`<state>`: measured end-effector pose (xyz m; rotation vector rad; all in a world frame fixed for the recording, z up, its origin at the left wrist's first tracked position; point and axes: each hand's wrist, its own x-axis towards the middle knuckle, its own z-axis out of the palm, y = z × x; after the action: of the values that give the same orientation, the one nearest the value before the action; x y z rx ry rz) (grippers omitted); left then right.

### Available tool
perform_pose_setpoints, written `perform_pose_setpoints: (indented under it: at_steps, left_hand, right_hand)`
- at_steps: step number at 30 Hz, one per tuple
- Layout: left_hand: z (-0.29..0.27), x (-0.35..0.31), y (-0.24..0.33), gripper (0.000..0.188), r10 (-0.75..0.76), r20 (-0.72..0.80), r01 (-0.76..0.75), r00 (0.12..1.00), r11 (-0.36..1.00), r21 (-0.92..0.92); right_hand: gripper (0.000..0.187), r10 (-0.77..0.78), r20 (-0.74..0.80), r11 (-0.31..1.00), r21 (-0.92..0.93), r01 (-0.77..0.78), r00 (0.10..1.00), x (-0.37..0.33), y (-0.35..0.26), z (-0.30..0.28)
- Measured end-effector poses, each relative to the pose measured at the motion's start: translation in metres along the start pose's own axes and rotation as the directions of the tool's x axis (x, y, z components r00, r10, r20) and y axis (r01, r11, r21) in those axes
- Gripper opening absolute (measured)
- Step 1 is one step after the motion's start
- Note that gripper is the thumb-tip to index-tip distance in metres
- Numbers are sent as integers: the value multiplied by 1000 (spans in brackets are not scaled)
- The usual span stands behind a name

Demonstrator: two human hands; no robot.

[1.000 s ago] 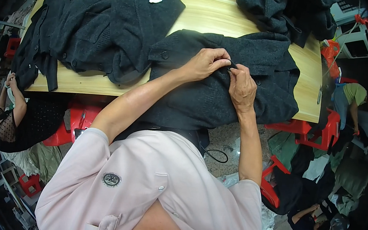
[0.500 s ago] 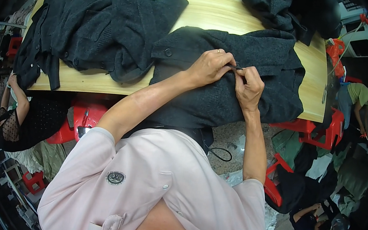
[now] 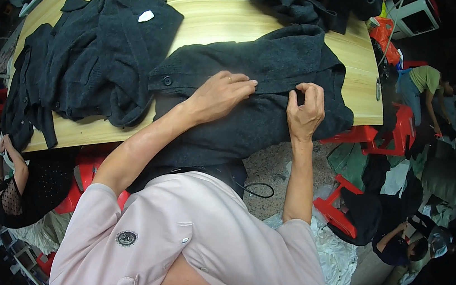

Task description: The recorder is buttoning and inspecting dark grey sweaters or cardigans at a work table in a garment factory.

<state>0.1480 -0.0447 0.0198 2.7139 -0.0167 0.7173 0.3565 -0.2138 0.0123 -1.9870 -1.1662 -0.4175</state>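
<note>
A dark grey knitted cardigan (image 3: 231,117) lies across the table edge in front of me and hangs down toward my lap. One button (image 3: 167,80) shows at the left end of its front band. My left hand (image 3: 223,96) wears a ring and pinches the band near the garment's middle, its fingers close together. Further right, my right hand (image 3: 305,113) has curled fingers, with thumb and forefinger at the same band. Between the two hands a stretch of band lies exposed. The right fingertips are partly hidden by the hand.
Another dark cardigan (image 3: 103,55) with a white tag (image 3: 146,16) lies left on the wooden table (image 3: 215,6). More dark garments (image 3: 294,1) are at the far side. At left a person's arm (image 3: 15,160) reaches the table. Red stools (image 3: 395,133) and people stand at right.
My hands, close together at the band before, are now apart, with a stretch of band between them. The view has shifted, so the table appears further left.
</note>
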Motion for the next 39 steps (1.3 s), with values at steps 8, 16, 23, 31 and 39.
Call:
perform_pose_setpoints:
  at_steps: [8,16,23,31,39]
  left_hand:
    - [36,72,19,22,-107,-40,111,993,984,138]
    - [71,98,19,9,-148,-109,148,983,989,-6]
    - [69,95,12,23,-460,111,463,881,785,-411]
    - [67,92,2,26,-390,174,420,904,741,-524]
    - [60,83,2,26,-362,203,411,910,717,-564]
  right_hand:
    - [29,-82,94,995,63,77,992,-16,24,-12]
    - [19,-107,213,991,-59,122,971,-11,22,-10]
    - [10,-419,82,902,-78,425,904,-4,30,-10]
    - [7,-595,99,796,-62,602,798,10,34,-15]
    - [12,-515,198,855,50,516,834,9,35,-11]
